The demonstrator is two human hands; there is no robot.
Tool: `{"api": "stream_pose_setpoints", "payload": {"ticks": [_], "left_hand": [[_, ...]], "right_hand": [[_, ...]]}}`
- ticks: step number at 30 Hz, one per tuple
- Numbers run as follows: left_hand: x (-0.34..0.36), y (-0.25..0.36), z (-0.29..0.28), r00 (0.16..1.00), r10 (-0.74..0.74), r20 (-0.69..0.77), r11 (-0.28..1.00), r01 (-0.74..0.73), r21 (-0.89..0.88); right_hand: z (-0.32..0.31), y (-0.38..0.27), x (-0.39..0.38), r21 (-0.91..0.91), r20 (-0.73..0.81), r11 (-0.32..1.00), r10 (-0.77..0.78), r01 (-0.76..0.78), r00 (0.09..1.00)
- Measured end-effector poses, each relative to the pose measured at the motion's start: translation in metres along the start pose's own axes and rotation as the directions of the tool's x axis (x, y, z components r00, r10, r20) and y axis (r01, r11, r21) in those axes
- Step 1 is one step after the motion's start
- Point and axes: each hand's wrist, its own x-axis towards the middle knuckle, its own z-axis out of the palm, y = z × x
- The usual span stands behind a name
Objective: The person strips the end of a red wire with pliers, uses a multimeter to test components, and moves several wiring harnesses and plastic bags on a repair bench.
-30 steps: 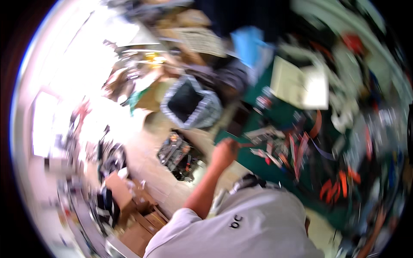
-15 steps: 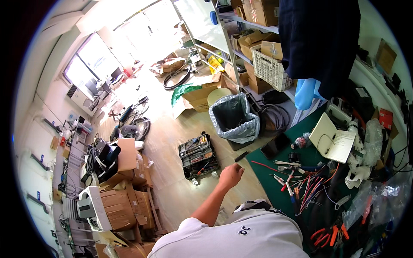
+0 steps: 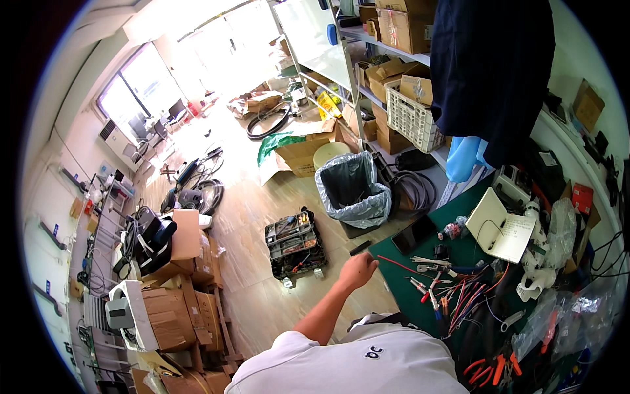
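My left hand is closed, its fingers curled, over the floor just left of the green work table. A short black bar-shaped thing shows right beyond the knuckles; I cannot tell whether the hand grips it or it lies behind. Whatever is inside the fist is hidden. Nearest on the table are a red wire reaching toward the hand, a black phone, and a scatter of wires, crimp terminals and screwdrivers. My right hand is out of view.
An open toolbox lies on the floor ahead. Beyond it stands a lined trash bin. An open notebook, orange-handled pliers and plastic bags cover the table. Cardboard boxes are stacked at left.
My left hand has moved slightly right and nearer, toward the table's edge, still closed. The room has shifted a little left and down in the picture as the view turned.
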Motion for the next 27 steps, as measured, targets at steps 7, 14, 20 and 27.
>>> {"api": "stream_pose_setpoints", "payload": {"ticks": [7,14,20,27], "left_hand": [[-0.004,-0.016,-0.008,0.999,-0.028,-0.019,0.999,0.028,0.019],[-0.006,-0.012,-0.007,0.999,-0.032,0.007,0.999,0.032,0.002],[-0.008,-0.016,0.001,0.998,-0.033,0.051,0.999,0.033,0.003],[-0.012,-0.017,-0.002,0.997,-0.04,0.07,0.999,0.039,0.023]], "right_hand": [[-0.003,-0.001,0.002,0.009,-0.017,0.999,0.033,-0.033,0.999],[-0.005,0.0,0.004,0.046,-0.033,0.996,0.082,-0.08,0.996],[-0.006,0.004,0.005,0.084,-0.056,0.988,0.134,-0.13,0.989],[0.001,0.018,-0.004,0.199,-0.126,0.95,0.27,-0.243,0.955]]}}
